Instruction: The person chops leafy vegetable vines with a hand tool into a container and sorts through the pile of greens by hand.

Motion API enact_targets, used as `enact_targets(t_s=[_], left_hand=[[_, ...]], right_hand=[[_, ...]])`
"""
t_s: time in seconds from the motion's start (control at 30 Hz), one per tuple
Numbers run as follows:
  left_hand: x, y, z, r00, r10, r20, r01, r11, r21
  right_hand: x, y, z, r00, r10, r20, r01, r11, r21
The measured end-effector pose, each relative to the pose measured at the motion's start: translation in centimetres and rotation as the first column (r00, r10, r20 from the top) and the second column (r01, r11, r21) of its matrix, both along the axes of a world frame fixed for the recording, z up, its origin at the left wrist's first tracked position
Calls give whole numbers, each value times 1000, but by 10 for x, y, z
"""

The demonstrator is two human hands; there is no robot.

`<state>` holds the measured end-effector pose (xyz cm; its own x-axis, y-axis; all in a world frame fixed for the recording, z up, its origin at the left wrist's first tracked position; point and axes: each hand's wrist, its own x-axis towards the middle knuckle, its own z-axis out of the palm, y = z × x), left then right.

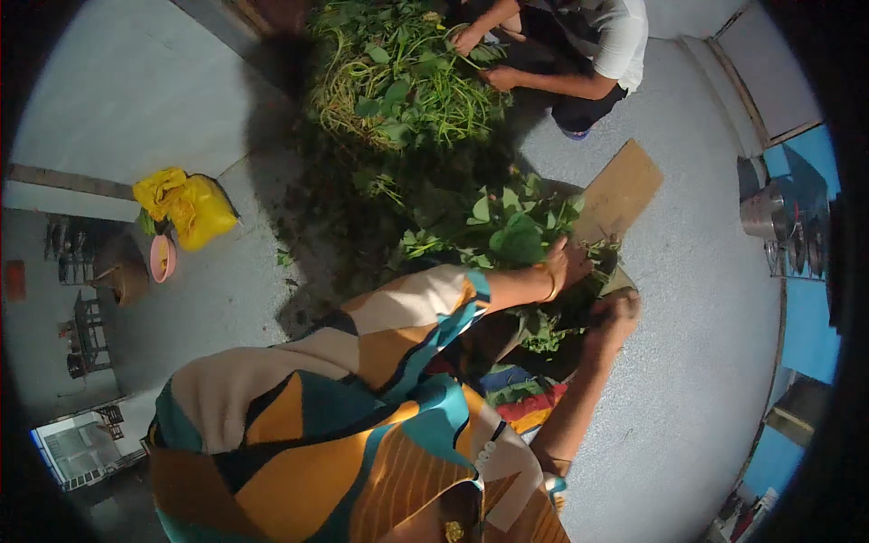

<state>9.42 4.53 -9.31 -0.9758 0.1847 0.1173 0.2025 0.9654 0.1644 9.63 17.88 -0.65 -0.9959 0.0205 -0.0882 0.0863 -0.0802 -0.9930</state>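
My left hand, with a bangle at the wrist, is closed around a bunch of leafy green stems. Broad leaves stick out on one side of it and cut or loose stem ends on the other. Just below and to the right, my right hand is curled beside the greens; whether it grips anything is hidden by the fingers. Between and under both hands lie more leaves, partly in shadow. A brown flat board or cardboard piece lies beyond the hands.
A large heap of leafy vines covers the floor ahead, where a co-worker's hands handle stems. Yellow bags and a pink bowl stand at left. Striped cloth is below my hands. Metal vessels stand at right.
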Motion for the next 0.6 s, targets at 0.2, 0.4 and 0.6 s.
enact_targets(t_s=[0.2,0.4,0.6], left_hand=[[45,7,4,977,-67,-201,81,995,62],[-17,6,22,990,7,139,-23,993,112],[-20,4,38,941,3,338,-13,1000,29]], right_hand=[[-137,35,39,945,184,270,-140,975,-173],[-166,16,55,905,111,411,-64,990,-126],[-2,-13,24,990,-102,-92,102,995,-4]])
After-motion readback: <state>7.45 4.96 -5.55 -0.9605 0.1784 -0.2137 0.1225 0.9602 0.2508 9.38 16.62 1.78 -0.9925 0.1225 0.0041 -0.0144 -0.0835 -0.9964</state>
